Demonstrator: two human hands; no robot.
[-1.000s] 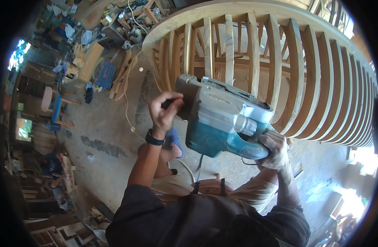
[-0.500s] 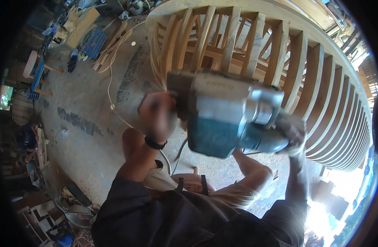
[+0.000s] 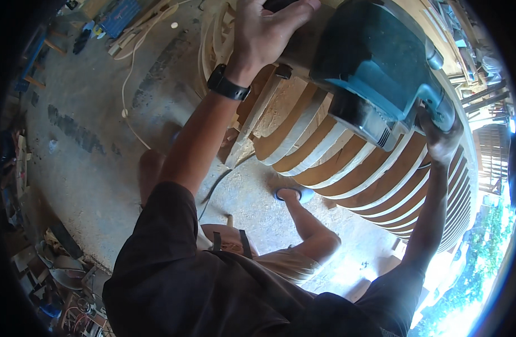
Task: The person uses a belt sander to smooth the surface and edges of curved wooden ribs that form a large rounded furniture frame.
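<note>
A large teal-and-black power tool, which looks like a belt sander, lies against the ribs of a curved wooden frame at the upper right. My left hand grips the dark front knob, thumb reaching to the right; its fingertips are partly hidden at the top edge. At the tool's other end my right hand is wrapped around the teal rear handle. The tool's body covers its working face and the ribs behind it. A black watch circles my left wrist.
A dark cable runs over the concrete floor below the frame. Farther left trails a white cord. Scrap wood and clutter fill the lower left, with a blue stool at the far left. Bright daylight enters at right.
Both hands have carried the tool up and away from me, from in front of the frame onto its ribs. My arms are stretched farther out, and the view has shifted.
</note>
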